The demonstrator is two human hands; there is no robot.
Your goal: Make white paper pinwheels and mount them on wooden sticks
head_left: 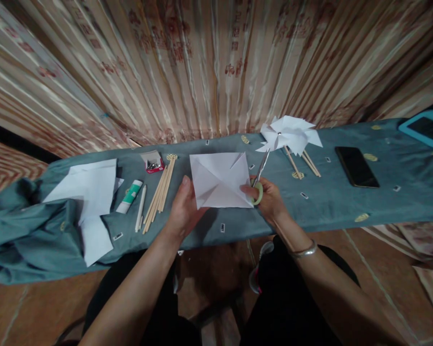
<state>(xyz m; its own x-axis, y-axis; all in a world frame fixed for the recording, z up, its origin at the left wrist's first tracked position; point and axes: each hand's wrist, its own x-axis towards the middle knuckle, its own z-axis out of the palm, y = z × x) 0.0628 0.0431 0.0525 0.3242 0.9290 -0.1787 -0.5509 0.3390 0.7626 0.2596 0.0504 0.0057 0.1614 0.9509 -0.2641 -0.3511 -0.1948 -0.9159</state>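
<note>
A creased white paper square [222, 179] is held up over the cloth-covered table, with diagonal fold lines and a short cut at its upper right corner. My left hand [184, 206] grips its left lower edge, thumb up beside the edge and fingers underneath. In my right hand [270, 201] are scissors [257, 191] with pale green handles, their blades pointing up and away. The right thumb also rests on the paper's right edge. Beyond the scissors lie paper pinwheels [290, 134] on wooden sticks.
Left of the paper are wooden sticks [160, 194], a small box of pins [153, 162], a glue tube [130, 197], a white pen [141, 207] and white paper sheets [97, 187]. A black phone [356, 166] and a blue-framed device [404, 126] lie right. A curtain [209, 72] hangs behind the table.
</note>
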